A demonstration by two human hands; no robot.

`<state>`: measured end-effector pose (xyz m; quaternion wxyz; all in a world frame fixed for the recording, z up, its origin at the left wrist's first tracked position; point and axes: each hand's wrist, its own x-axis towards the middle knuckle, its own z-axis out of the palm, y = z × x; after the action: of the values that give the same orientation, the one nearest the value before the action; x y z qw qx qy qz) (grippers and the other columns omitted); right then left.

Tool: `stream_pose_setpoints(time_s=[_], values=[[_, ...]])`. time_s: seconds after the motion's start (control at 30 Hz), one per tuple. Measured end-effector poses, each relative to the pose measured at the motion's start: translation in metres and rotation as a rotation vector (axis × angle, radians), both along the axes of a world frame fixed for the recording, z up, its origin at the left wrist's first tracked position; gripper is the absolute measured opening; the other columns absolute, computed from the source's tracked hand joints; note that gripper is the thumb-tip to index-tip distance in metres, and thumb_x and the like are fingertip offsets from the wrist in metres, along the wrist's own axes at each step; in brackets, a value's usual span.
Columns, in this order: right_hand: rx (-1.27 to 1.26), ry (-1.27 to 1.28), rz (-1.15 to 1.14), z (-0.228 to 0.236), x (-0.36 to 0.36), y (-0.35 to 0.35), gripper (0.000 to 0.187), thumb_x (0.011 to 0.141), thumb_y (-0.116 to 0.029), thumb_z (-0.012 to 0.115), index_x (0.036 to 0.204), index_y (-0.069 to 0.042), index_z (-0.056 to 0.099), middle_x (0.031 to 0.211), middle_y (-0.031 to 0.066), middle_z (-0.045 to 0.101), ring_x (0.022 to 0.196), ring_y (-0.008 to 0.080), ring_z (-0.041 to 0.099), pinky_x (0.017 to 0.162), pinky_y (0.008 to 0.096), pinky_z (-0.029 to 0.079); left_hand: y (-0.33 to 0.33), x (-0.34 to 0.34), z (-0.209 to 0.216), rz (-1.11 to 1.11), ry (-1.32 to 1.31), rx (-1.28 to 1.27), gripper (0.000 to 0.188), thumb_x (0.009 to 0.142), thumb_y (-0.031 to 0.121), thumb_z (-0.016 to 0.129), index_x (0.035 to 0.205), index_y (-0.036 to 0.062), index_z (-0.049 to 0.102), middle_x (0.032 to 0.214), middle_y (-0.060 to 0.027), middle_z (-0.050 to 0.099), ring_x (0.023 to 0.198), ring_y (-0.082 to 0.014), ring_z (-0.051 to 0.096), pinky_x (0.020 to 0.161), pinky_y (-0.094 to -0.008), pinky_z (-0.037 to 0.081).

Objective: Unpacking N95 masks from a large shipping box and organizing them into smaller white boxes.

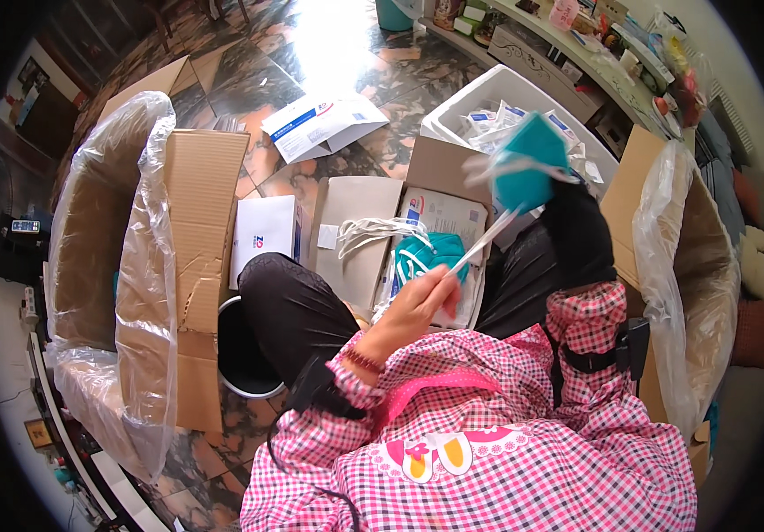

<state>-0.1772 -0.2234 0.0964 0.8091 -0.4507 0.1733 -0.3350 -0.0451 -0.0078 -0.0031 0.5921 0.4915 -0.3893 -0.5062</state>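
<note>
A teal cup-shaped face mask (531, 160) with white elastic straps is raised at the right, in front of the foam box. My right hand (575, 208), in a black covering, holds it from behind; the mask hides its fingers. My left hand (424, 303), with a beaded bracelet at the wrist, is closed on the mask's white straps (493, 235), which run taut between the two hands. Below and beyond the left hand, more teal masks (435, 257) lie in an open cardboard carton (360, 202) between my knees, their straps (378, 232) spread over its left side.
Large plastic-lined cardboard boxes stand at left (196, 284) and right (630, 195). A white foam box (453, 111) contains several small packets. A white carton (262, 232) and a flattened carton (320, 124) lie beyond my left knee; a dark bin (249, 355) stands beside it.
</note>
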Motion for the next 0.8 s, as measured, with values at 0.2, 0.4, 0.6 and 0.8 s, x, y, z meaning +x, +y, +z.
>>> stream_pose_setpoints(time_s=[0.2, 0.4, 0.6, 0.8], values=[[-0.045, 0.087, -0.005, -0.013, -0.011, 0.007, 0.024, 0.087, -0.011, 0.070, 0.106, 0.002, 0.062, 0.081, 0.0141, 0.067, 0.066, 0.0189, 0.067, 0.053, 0.0336, 0.053, 0.057, 0.006, 0.000, 0.086, 0.312, 0.162, 0.030, 0.109, 0.025, 0.044, 0.096, 0.0016, 0.057, 0.076, 0.0025, 0.048, 0.063, -0.0085, 0.047, 0.060, -0.0236, 0.044], [-0.191, 0.324, 0.484, -0.040, 0.014, 0.074, 0.024, 0.087, -0.011, 0.071, 0.105, 0.002, 0.062, 0.081, 0.0139, 0.067, 0.066, 0.0183, 0.067, 0.054, 0.0334, 0.053, 0.045, 0.010, 0.045, 0.153, -0.786, 0.034, 0.013, 0.094, 0.012, 0.061, 0.095, -0.0005, 0.058, 0.086, -0.0163, 0.062, 0.081, -0.0369, 0.066, 0.070, -0.0420, 0.053], [-0.401, 0.813, 0.745, -0.026, 0.021, 0.095, 0.055, 0.083, -0.014, 0.080, 0.133, -0.004, 0.060, 0.093, 0.0148, 0.071, 0.058, 0.0174, 0.065, 0.044, 0.0292, 0.051, 0.054, 0.018, 0.053, -0.010, -1.176, 0.101, 0.021, 0.085, 0.005, 0.061, 0.104, 0.0029, 0.052, 0.098, -0.0155, 0.063, 0.087, -0.0359, 0.066, 0.070, -0.0415, 0.054], [-0.865, 0.622, 0.940, -0.057, 0.002, 0.099, 0.031, 0.086, -0.005, 0.073, 0.117, 0.001, 0.070, 0.101, 0.0150, 0.073, 0.092, 0.0197, 0.069, 0.087, 0.0319, 0.055, 0.075, 0.020, 0.047, -0.028, -1.032, 0.026, 0.014, 0.099, 0.014, 0.054, 0.093, 0.0024, 0.055, 0.077, -0.0162, 0.059, 0.071, -0.0331, 0.063, 0.065, -0.0422, 0.049]])
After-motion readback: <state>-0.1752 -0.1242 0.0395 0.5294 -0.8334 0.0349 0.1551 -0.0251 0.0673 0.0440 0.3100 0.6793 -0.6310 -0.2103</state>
